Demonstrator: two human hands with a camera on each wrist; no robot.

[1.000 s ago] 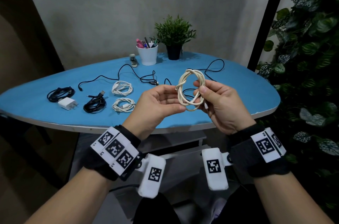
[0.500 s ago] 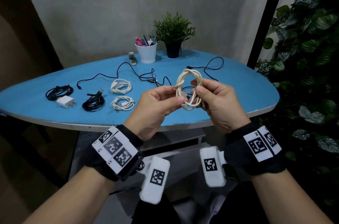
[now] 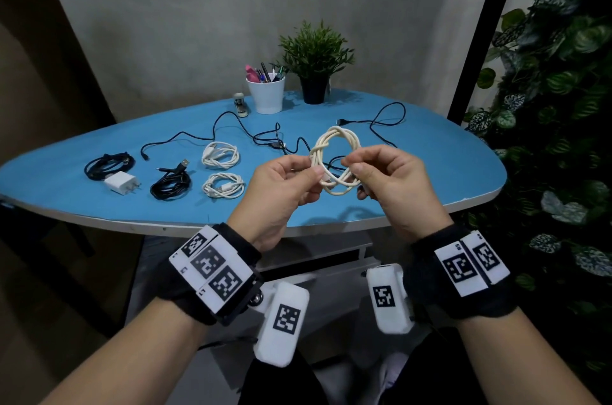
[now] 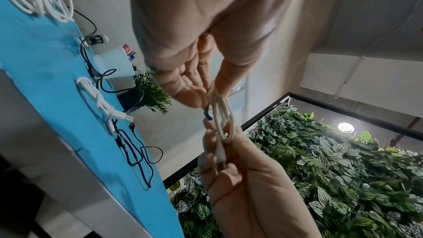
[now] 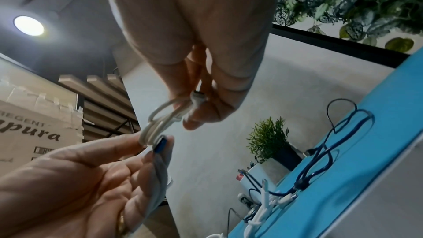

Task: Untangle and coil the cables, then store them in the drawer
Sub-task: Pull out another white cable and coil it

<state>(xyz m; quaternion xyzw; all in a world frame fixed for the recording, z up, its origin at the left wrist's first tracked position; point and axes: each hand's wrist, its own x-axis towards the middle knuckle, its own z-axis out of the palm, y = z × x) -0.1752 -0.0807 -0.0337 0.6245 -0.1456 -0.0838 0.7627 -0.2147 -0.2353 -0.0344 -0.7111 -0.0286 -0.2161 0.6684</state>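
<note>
A cream cable coil (image 3: 336, 161) hangs in the air above the blue table's near edge (image 3: 231, 229), held between both hands. My left hand (image 3: 291, 177) pinches its left side, where a turn is wrapped round the loops. My right hand (image 3: 374, 172) pinches its right side and holds a white plug end (image 5: 198, 99). A blue-tipped plug (image 5: 160, 145) shows at my left fingertips. On the table lie two white coils (image 3: 221, 155) (image 3: 222, 186), two black coils (image 3: 109, 165) (image 3: 170, 184) and a loose black cable (image 3: 265, 143).
A white charger block (image 3: 121, 182) lies by the left black coil. A white pen cup (image 3: 266, 94), a potted plant (image 3: 314, 63) and a small stapler (image 3: 240, 104) stand at the back. A white drawer unit (image 3: 318, 259) is under the table. Leafy wall on the right.
The hands have drawn slightly apart and the coil has turned to face the camera more as an open ring. Both hands still pinch it.
</note>
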